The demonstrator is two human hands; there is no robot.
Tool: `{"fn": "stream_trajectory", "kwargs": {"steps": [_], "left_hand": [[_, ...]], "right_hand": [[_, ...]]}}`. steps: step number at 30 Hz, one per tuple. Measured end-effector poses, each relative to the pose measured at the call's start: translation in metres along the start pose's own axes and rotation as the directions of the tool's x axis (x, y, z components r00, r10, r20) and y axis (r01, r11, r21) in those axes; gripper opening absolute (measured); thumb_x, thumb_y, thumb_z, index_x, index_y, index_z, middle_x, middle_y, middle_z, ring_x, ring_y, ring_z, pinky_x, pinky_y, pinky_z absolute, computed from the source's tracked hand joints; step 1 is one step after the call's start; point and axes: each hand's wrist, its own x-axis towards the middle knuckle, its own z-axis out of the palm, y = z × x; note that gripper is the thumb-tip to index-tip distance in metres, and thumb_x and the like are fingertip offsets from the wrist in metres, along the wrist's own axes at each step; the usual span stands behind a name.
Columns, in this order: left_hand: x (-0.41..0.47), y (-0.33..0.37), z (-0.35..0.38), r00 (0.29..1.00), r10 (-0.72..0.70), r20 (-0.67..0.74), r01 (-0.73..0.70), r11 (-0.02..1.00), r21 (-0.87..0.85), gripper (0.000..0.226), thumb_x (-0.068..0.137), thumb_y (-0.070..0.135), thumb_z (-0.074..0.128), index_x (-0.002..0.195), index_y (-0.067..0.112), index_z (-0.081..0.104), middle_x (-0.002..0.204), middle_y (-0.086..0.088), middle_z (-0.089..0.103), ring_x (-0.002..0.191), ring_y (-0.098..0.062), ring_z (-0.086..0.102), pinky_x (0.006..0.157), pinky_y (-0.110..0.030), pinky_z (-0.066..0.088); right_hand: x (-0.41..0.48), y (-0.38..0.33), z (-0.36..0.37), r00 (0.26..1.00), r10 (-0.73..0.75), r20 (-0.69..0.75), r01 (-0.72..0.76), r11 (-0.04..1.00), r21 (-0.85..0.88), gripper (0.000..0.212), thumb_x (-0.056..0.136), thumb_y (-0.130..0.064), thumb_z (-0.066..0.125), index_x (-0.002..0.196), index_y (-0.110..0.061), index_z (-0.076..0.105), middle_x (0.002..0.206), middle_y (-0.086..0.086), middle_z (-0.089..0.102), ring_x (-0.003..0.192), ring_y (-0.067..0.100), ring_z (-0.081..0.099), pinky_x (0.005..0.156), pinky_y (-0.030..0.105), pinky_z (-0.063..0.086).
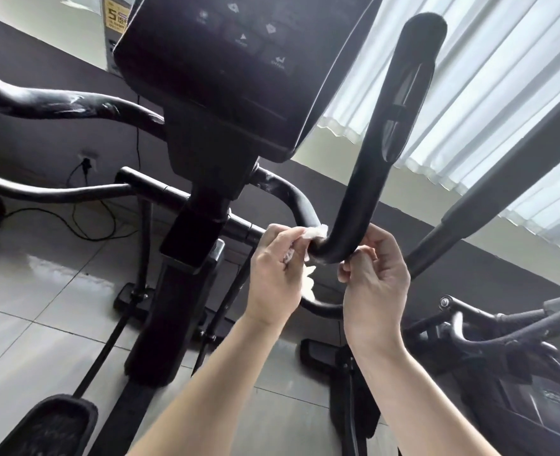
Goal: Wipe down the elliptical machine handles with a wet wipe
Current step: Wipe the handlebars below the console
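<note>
We see both hands raised to the bend of the right handle, a black bar that curves up beside the console. Our left hand has its grip closed on the white wet wipe, pressed against the bar at the bend. Our right hand pinches what looks like the wipe's other end under the bar. Below lies the tiled floor.
</note>
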Motion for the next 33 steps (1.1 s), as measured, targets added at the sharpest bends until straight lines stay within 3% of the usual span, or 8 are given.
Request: {"fn": "stream_trajectory", "kwargs": {"steps": [4,7,11,14,18,24,28,33], "left_hand": [[0.004,-0.015,-0.004,0.985,-0.171,0.030,0.163,0.970,0.181,0.016,0.103,0.020,0.063,0.110,0.019,0.078,0.093,0.004,0.062,0.078,-0.005,0.062,0.074,-0.022,0.055],[-0.015,-0.008,-0.013,0.939,-0.339,0.058,0.331,0.937,0.112,0.016,0.101,0.024,0.065,0.101,0.035,0.076,0.091,0.007,0.067,0.080,-0.011,0.065,0.070,-0.026,0.059],[-0.042,0.016,-0.027,0.855,-0.498,0.143,0.504,0.864,-0.006,0.018,0.099,0.036,0.070,0.104,0.021,0.079,0.067,0.009,0.068,0.052,-0.010,0.061,0.049,-0.030,0.058],[-0.059,0.039,-0.023,0.834,-0.484,0.265,0.499,0.866,0.010,0.014,0.097,0.035,0.073,0.103,0.024,0.080,0.062,0.020,0.067,0.053,0.002,0.057,0.048,-0.019,0.051],[-0.073,0.058,0.002,0.761,-0.482,0.434,0.482,0.868,0.117,0.016,0.097,0.040,0.072,0.103,0.027,0.080,0.079,0.011,0.078,0.078,-0.004,0.075,0.069,-0.023,0.058],[-0.098,0.065,0.075,0.663,-0.526,0.533,0.487,0.844,0.226,0.013,0.097,0.024,0.073,0.110,0.024,0.077,0.089,0.010,0.080,0.086,-0.005,0.077,0.068,-0.027,0.063],[-0.117,0.052,0.137,0.663,-0.585,0.467,0.482,0.811,0.331,0.022,0.095,0.017,0.073,0.117,0.020,0.076,0.105,0.011,0.078,0.100,-0.007,0.072,0.086,-0.025,0.059],[-0.122,0.037,0.212,0.722,-0.609,0.329,0.507,0.789,0.347,0.021,0.094,0.021,0.074,0.103,0.040,0.070,0.100,0.018,0.075,0.093,-0.001,0.069,0.076,-0.016,0.056]], "right_hand": [[-0.001,0.004,-0.002,1.000,0.017,0.008,-0.017,1.000,0.005,0.042,0.086,-0.004,0.045,0.098,-0.034,0.073,0.067,-0.005,0.060,0.060,0.012,0.049,0.057,0.025,0.047],[-0.008,0.012,-0.012,0.998,0.065,0.026,-0.065,0.997,-0.029,0.037,0.088,-0.008,0.053,0.106,-0.035,0.071,0.074,-0.004,0.068,0.065,0.012,0.060,0.065,0.023,0.053],[-0.030,0.035,-0.036,0.968,0.237,0.076,-0.226,0.965,-0.135,0.029,0.095,-0.012,0.064,0.111,-0.035,0.071,0.099,-0.007,0.075,0.083,0.014,0.072,0.074,0.022,0.056],[-0.043,0.047,-0.065,0.882,0.412,0.228,-0.414,0.909,-0.040,0.019,0.101,-0.016,0.066,0.118,-0.023,0.072,0.105,-0.003,0.079,0.100,0.021,0.075,0.074,0.028,0.061],[-0.046,0.059,-0.107,0.817,0.423,0.393,-0.486,0.871,0.072,0.024,0.103,-0.033,0.065,0.123,-0.023,0.074,0.114,0.007,0.078,0.109,0.026,0.075,0.077,0.034,0.063],[-0.020,0.098,-0.176,0.809,0.510,0.293,-0.560,0.819,0.122,0.013,0.102,-0.019,0.066,0.105,-0.019,0.079,0.101,0.011,0.080,0.091,0.029,0.078,0.068,0.027,0.060],[0.016,0.138,-0.234,0.806,0.550,0.221,-0.581,0.806,0.116,0.014,0.104,-0.016,0.062,0.103,-0.010,0.074,0.095,0.011,0.080,0.080,0.026,0.077,0.064,0.031,0.057],[0.077,0.171,-0.271,0.773,0.592,0.228,-0.631,0.753,0.187,0.016,0.106,-0.018,0.057,0.105,-0.010,0.070,0.096,0.011,0.079,0.077,0.020,0.074,0.060,0.030,0.051]]}}
